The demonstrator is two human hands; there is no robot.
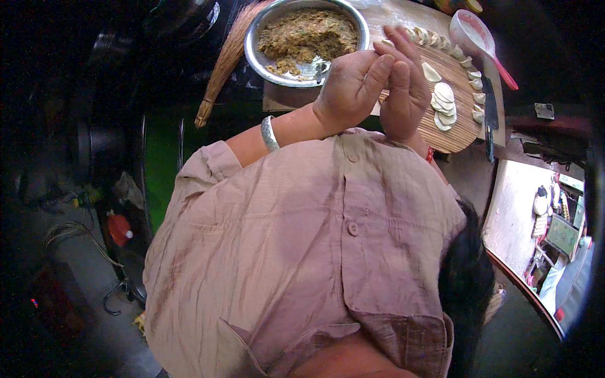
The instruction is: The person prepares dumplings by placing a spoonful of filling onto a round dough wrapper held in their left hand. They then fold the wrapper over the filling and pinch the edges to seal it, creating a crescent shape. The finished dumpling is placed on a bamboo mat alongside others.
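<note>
My left hand (347, 87) and my right hand (406, 97) are pressed together in front of my chest, thumbs side by side. Between them shows a sliver of pale dough (366, 78); the rest of it is hidden by the fingers. Behind the left hand stands a steel bowl (253, 61) of minced filling (307, 35), with part of a utensil (321, 71) at its near side. Right of my hands lies a round slatted mat (456, 141). On it are a loose stack of round dough wrappers (444, 106), a single wrapper (431, 72), and several folded dumplings (476, 83) curving along the edge.
A kitchen knife (491, 108) lies by the mat's right side. Beyond it sits a pink-handled scoop (472, 33) with white powder. A straw whisk broom (227, 61) is left of the bowl. The wooden board (279, 101) ends close to my body.
</note>
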